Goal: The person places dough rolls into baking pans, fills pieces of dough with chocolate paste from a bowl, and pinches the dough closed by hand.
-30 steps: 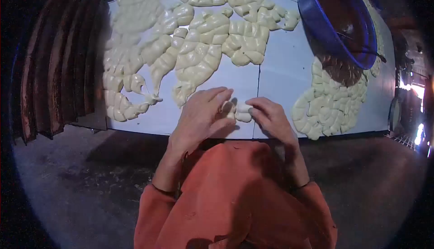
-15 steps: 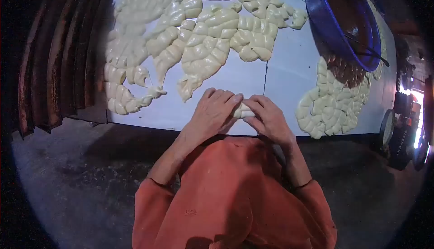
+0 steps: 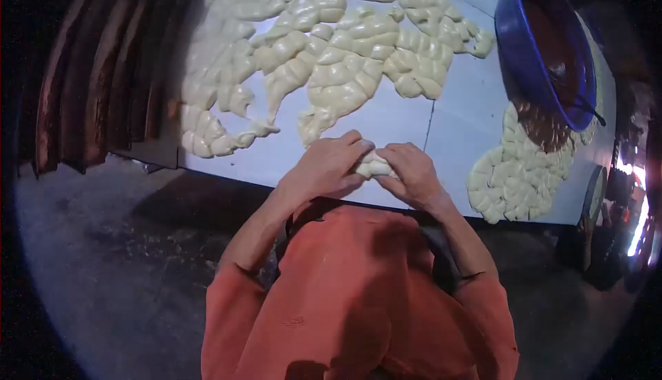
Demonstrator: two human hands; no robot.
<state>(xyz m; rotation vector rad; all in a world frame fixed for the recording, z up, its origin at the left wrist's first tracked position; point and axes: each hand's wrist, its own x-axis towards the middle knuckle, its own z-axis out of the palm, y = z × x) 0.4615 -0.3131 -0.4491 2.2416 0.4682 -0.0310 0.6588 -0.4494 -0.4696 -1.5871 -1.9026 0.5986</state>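
While my left hand (image 3: 331, 164) and right hand (image 3: 415, 173), half-curled, gripped the dough piece (image 3: 374, 166), uneven pulling risked a tear.

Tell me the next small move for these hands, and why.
Probably a light squeeze inward on the small dough piece: the left hand and right hand hold it from opposite sides, and its exposed middle looks lumpy and creased, so pressing there would likely firm it up. It sits near the front edge of the white table.
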